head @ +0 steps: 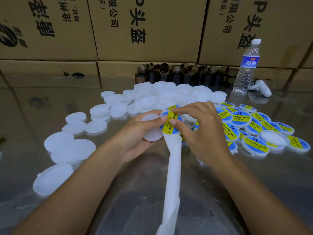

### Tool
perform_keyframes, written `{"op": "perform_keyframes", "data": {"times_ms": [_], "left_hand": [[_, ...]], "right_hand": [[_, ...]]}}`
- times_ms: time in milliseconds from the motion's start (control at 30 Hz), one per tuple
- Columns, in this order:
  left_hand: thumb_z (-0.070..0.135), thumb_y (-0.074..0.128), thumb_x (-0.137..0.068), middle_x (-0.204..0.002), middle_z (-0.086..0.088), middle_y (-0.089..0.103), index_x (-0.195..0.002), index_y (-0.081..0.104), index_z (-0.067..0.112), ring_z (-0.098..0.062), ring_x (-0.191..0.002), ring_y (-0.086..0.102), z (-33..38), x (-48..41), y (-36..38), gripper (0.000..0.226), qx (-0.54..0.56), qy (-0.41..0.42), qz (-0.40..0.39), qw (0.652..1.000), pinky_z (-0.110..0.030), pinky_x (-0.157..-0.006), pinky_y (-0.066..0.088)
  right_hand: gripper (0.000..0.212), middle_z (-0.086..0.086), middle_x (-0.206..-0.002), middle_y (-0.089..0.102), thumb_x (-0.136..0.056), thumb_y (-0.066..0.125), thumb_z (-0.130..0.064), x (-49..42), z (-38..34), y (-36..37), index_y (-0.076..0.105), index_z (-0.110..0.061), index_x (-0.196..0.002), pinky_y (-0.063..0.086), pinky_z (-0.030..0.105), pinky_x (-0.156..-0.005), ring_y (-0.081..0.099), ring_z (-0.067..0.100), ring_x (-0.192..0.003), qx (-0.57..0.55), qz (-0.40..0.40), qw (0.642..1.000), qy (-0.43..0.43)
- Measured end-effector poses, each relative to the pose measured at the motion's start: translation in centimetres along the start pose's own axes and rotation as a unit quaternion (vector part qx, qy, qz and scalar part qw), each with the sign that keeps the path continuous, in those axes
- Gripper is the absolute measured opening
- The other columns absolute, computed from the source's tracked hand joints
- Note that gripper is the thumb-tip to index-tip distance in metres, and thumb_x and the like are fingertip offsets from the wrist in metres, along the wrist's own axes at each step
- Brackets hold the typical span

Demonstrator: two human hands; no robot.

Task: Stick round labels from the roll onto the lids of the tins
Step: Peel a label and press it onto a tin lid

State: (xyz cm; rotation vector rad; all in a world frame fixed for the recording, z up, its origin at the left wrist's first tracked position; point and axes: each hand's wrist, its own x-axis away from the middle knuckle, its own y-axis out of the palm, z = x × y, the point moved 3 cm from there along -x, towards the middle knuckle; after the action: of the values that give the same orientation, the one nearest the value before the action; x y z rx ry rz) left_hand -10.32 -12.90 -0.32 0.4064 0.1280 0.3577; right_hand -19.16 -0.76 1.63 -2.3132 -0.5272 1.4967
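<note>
My left hand (135,133) holds a blank white round lid (150,131) in its palm, thumb lying across the edge of a blue and yellow round label (170,123). My right hand (201,129) pinches that label between thumb and fingertips at its top and right edge. The label sits on a white backing strip (172,175) that trails down toward me. Blank white lids (71,146) lie scattered to the left and piled in the middle. Labelled lids (254,129) are heaped to the right.
Cardboard boxes (145,31) form a wall behind the shiny table (254,184). A row of empty brown cardboard cores (183,73) stands at the back. A water bottle (245,68) and a white controller (260,88) stand at the back right.
</note>
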Motion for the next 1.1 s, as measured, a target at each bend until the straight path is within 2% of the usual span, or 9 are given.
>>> {"op": "perform_keyframes", "data": {"times_ms": [100, 200, 367, 500, 600, 800, 900, 1033, 1100], "left_hand": [[0.016, 0.063, -0.077, -0.105, -0.01, 0.071, -0.104, 0.066, 0.006, -0.02, -0.094, 0.068, -0.1, 0.0, 0.0, 0.029, -0.016, 0.007, -0.017, 1.0, -0.028, -0.085, 0.056], [0.016, 0.063, -0.077, -0.108, -0.011, 0.07, -0.104, 0.067, 0.007, -0.021, -0.098, 0.067, -0.2, -0.1, -0.1, 0.028, -0.028, 0.011, -0.022, 0.999, -0.031, -0.091, 0.054], [0.026, 0.063, -0.077, -0.112, -0.011, 0.07, -0.101, 0.072, 0.01, -0.021, -0.1, 0.067, -0.2, -0.2, -0.1, 0.03, -0.028, -0.007, -0.011, 1.0, -0.033, -0.094, 0.052], [0.037, 0.061, -0.076, -0.107, -0.008, 0.072, -0.085, 0.079, 0.017, -0.019, -0.097, 0.069, -0.2, -0.2, 0.0, 0.028, -0.011, -0.028, 0.024, 0.999, -0.034, -0.09, 0.054], [0.031, 0.062, -0.078, -0.104, -0.009, 0.073, -0.086, 0.076, 0.016, -0.02, -0.092, 0.069, -0.3, -0.2, -0.3, 0.022, -0.045, -0.027, 0.044, 0.998, -0.036, -0.086, 0.055], [0.019, 0.056, -0.093, -0.097, -0.01, 0.074, -0.087, 0.073, 0.015, -0.02, -0.083, 0.071, -0.4, -0.3, -0.7, 0.019, -0.095, -0.027, 0.08, 0.992, -0.032, -0.068, 0.06], [0.018, 0.055, -0.094, -0.092, -0.008, 0.074, -0.09, 0.071, 0.014, -0.019, -0.08, 0.069, -0.4, -0.4, -0.9, 0.016, -0.106, -0.023, 0.094, 0.99, -0.03, -0.068, 0.059], [0.017, 0.056, -0.095, -0.096, -0.01, 0.073, -0.097, 0.069, 0.01, -0.022, -0.086, 0.069, -0.5, -0.6, -1.2, 0.016, -0.12, -0.018, 0.101, 0.987, -0.034, -0.075, 0.057], [0.019, 0.056, -0.095, -0.103, -0.012, 0.072, -0.107, 0.068, 0.005, -0.024, -0.091, 0.069, -0.6, -0.6, -1.3, 0.021, -0.126, -0.014, 0.103, 0.987, -0.034, -0.073, 0.057]], "right_hand": [[0.022, -0.01, -0.091, 0.064, -0.079, 0.068, -0.029, 0.0, 0.0, -0.1, 0.073, -0.02, -0.098, 0.034, 0.017, -0.078, 0.047, 0.013, -0.089, -0.004, 0.001, 1.0, -0.001], [0.018, -0.016, -0.088, 0.057, -0.078, 0.07, -0.027, 0.0, -0.1, -0.1, 0.073, -0.02, -0.095, 0.037, 0.025, -0.077, 0.047, 0.012, -0.087, -0.007, 0.004, 1.0, -0.003], [0.016, -0.011, -0.086, 0.061, -0.075, 0.075, -0.022, 0.0, -0.3, -0.3, 0.072, -0.02, -0.091, 0.042, 0.035, -0.075, 0.05, 0.016, -0.085, -0.02, 0.01, 1.0, -0.003], [0.01, -0.008, -0.085, 0.06, -0.073, 0.073, -0.021, 0.1, -0.4, -0.3, 0.071, -0.019, -0.083, 0.038, 0.028, -0.076, 0.05, 0.017, -0.086, -0.03, 0.0, 1.0, -0.003], [0.01, -0.001, -0.086, 0.06, -0.071, 0.078, -0.013, 0.2, -0.3, -0.1, 0.071, -0.017, -0.078, 0.035, 0.02, -0.075, 0.049, 0.019, -0.088, -0.024, -0.02, 0.999, -0.005], [0.016, -0.005, -0.087, 0.056, -0.067, 0.081, -0.005, 0.2, -0.3, 0.1, 0.071, -0.016, -0.073, 0.032, 0.008, -0.077, 0.046, 0.014, -0.09, -0.021, -0.049, 0.999, 0.002], [0.011, -0.008, -0.09, 0.055, -0.071, 0.079, -0.021, 0.3, -0.9, 0.1, 0.068, -0.021, -0.069, 0.029, 0.006, -0.08, 0.045, 0.008, -0.093, -0.055, -0.072, 0.996, 0.011], [0.027, -0.009, -0.097, 0.057, -0.081, 0.062, -0.048, 0.2, -1.6, -0.1, 0.058, -0.034, -0.058, 0.028, 0.004, -0.082, 0.043, -0.002, -0.101, -0.147, -0.096, 0.98, 0.091], [0.029, -0.012, -0.096, 0.058, -0.077, 0.053, -0.051, 0.1, -1.6, -0.2, 0.059, -0.034, -0.054, 0.029, 0.002, -0.08, 0.044, 0.0, -0.103, -0.188, -0.104, 0.969, 0.122]]}}
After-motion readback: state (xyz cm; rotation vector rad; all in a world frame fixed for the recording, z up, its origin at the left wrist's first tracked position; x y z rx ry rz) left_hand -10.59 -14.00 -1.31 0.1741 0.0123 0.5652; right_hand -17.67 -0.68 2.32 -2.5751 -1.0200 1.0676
